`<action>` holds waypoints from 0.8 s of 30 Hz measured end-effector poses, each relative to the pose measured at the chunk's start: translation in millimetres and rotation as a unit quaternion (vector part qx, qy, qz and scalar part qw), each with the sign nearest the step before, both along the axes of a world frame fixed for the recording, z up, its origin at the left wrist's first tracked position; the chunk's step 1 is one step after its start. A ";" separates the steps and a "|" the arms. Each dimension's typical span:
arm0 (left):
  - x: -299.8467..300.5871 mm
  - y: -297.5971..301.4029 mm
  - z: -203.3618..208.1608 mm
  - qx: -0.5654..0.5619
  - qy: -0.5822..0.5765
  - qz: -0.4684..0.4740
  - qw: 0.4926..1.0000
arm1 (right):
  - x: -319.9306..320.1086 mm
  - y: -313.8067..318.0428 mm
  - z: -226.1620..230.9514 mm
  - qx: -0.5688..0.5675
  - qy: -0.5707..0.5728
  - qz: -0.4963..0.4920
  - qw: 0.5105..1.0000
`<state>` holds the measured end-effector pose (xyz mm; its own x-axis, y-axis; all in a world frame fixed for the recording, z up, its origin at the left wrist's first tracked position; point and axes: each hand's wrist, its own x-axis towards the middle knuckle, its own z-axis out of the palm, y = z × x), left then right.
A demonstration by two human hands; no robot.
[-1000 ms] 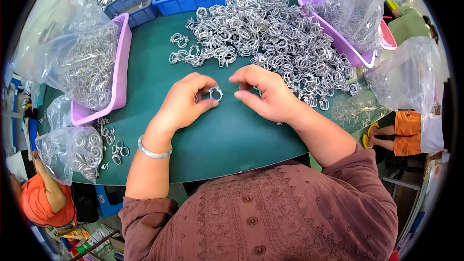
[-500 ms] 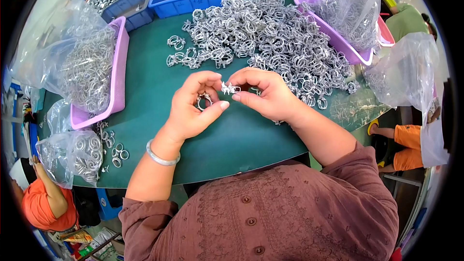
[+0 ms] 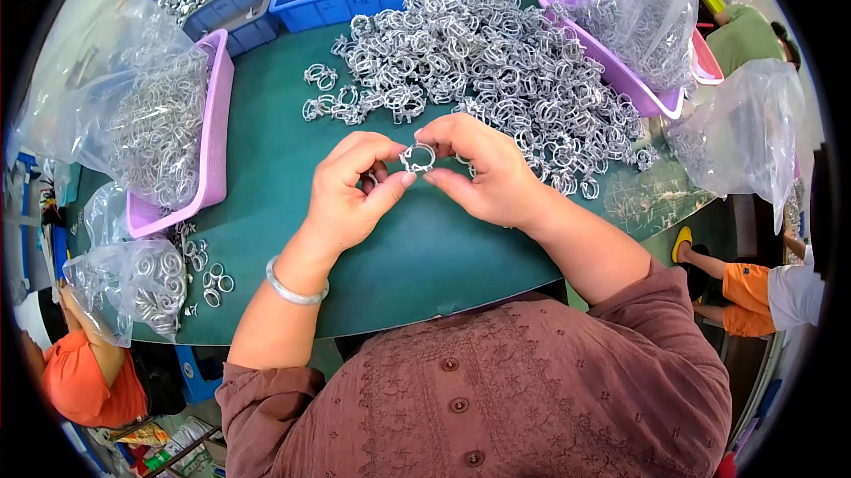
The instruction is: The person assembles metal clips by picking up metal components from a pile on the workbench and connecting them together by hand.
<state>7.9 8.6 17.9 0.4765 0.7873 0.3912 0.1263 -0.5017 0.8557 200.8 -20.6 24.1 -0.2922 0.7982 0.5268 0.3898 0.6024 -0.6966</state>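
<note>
Over the green table, my left hand [image 3: 346, 190] and my right hand [image 3: 492, 168] pinch one silvery metal ring-shaped piece [image 3: 417, 168] between them. Its round opening faces me, and small decorative bits stand out on its band. Thumb and forefinger of each hand close on opposite sides of it. Part of another silvery piece shows under the curled fingers of my left hand, mostly hidden. Just beyond my hands lies a big heap of similar metal rings [image 3: 479, 53], its near right part partly covered by my right hand.
Purple baskets with bagged metal pieces stand left [image 3: 218, 124] and right [image 3: 620, 79]. At the back is a blue bin [image 3: 346, 8]. A clear bag of spiral pieces [image 3: 160, 287] lies near left, beside loose rings [image 3: 215, 281]. Other people are at both sides.
The pinched piece has turned from edge-on to showing its round opening. My left fingers have curled further over the second piece, now mostly hidden. The person at right has shifted.
</note>
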 end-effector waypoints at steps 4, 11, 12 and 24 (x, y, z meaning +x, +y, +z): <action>-1.6 2.9 -4.7 0.024 -0.015 0.006 1.000 | 0.1 0.3 -0.2 0.015 -0.002 -0.003 1.000; -2.0 5.7 -6.8 0.020 -0.007 0.001 1.000 | 0.7 1.1 -1.1 0.012 0.017 -0.005 1.000; -2.2 6.0 -7.0 0.015 -0.008 0.000 1.000 | 1.1 1.5 -0.4 0.013 0.012 -0.005 1.000; -4.3 7.0 -10.4 -0.011 -0.010 -0.007 1.000 | 0.2 0.8 -0.6 0.013 0.025 0.000 1.000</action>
<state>3.6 15.7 7.5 0.4801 0.7888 0.3838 0.1017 -0.4847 0.8688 201.0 -19.8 23.4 -0.2638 0.7843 0.5615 0.3548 0.6202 -0.6996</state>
